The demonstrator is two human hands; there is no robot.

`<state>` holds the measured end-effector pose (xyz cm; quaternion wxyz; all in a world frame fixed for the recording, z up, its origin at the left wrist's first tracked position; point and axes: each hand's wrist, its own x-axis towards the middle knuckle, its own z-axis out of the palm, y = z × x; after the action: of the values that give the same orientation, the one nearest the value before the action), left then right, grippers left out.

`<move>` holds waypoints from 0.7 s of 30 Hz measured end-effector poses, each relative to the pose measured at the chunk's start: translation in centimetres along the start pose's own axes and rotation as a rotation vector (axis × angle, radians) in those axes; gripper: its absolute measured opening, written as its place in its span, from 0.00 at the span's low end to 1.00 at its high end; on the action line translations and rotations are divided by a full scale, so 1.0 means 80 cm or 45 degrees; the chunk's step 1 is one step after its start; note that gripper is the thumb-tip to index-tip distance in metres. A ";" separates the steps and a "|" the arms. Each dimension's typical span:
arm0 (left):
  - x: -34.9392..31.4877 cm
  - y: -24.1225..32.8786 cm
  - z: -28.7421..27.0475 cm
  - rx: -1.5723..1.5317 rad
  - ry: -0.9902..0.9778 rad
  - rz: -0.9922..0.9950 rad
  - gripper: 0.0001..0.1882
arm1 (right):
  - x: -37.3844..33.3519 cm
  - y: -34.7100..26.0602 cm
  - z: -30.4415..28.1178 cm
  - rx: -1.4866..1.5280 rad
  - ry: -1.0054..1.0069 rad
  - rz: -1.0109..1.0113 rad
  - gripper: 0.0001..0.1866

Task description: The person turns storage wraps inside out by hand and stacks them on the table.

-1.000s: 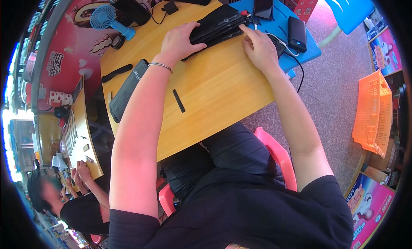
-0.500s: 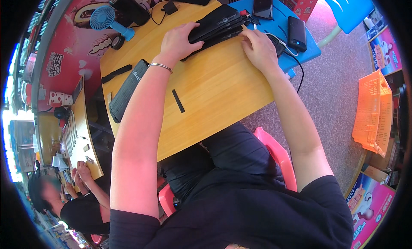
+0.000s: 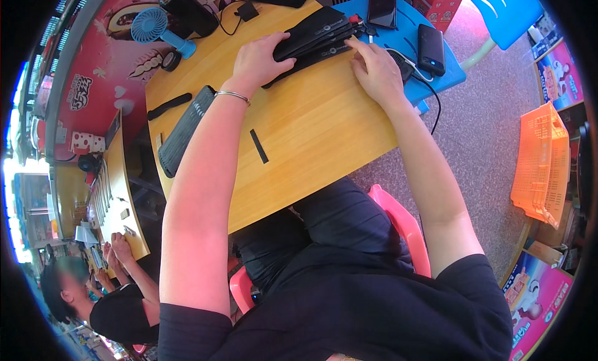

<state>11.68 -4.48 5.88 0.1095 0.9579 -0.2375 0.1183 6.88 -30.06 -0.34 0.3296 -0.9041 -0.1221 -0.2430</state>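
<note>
A stack of flat black pouches (image 3: 314, 34) with small pale print lies near the far edge of the wooden table (image 3: 311, 137). Around its left end, my left hand (image 3: 258, 62) grips the stack, thumb on the near side and fingers on top. At the right end, my right hand (image 3: 377, 71) has its fingers bent and apart, the index fingertip touching the corner of the lowest pouch. A short black strip (image 3: 258, 146) lies on the table between my forearms. Beside my left forearm is a bundle of dark ribbed pieces (image 3: 187, 130), partly covered by the arm.
A blue stool (image 3: 451, 74) on the right carries a phone (image 3: 381, 11), a power bank (image 3: 431, 49) and cables. Far left are a blue fan (image 3: 159, 31) and a dark strap (image 3: 169, 107). An orange basket (image 3: 541, 165) stands right. Another person (image 3: 118, 311) works at a side table.
My right fingertips have shifted slightly left onto the lowest pouch, and its printed mark now shows. My left hand stays in place on the stack.
</note>
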 end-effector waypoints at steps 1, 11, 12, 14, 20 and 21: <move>0.000 -0.001 0.000 0.004 0.012 0.015 0.29 | 0.000 0.000 0.000 0.001 -0.002 -0.008 0.19; 0.002 -0.002 0.001 -0.053 -0.040 -0.054 0.29 | 0.002 0.000 -0.002 -0.010 -0.027 -0.013 0.20; 0.000 -0.004 0.003 -0.054 0.004 0.006 0.29 | 0.001 0.000 -0.001 -0.019 -0.035 -0.010 0.19; 0.000 -0.005 0.003 -0.052 0.052 0.068 0.29 | 0.000 0.000 -0.001 -0.029 -0.039 -0.010 0.19; -0.002 -0.004 0.002 -0.037 0.000 0.002 0.30 | 0.001 -0.003 -0.002 -0.007 -0.052 -0.004 0.18; -0.002 -0.002 0.001 -0.045 -0.014 -0.016 0.30 | 0.000 -0.002 -0.002 -0.001 -0.048 -0.011 0.18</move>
<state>11.66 -4.28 5.76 0.1258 0.9580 -0.2341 0.1082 6.79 -30.03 -0.13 0.3258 -0.9081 -0.1321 -0.2274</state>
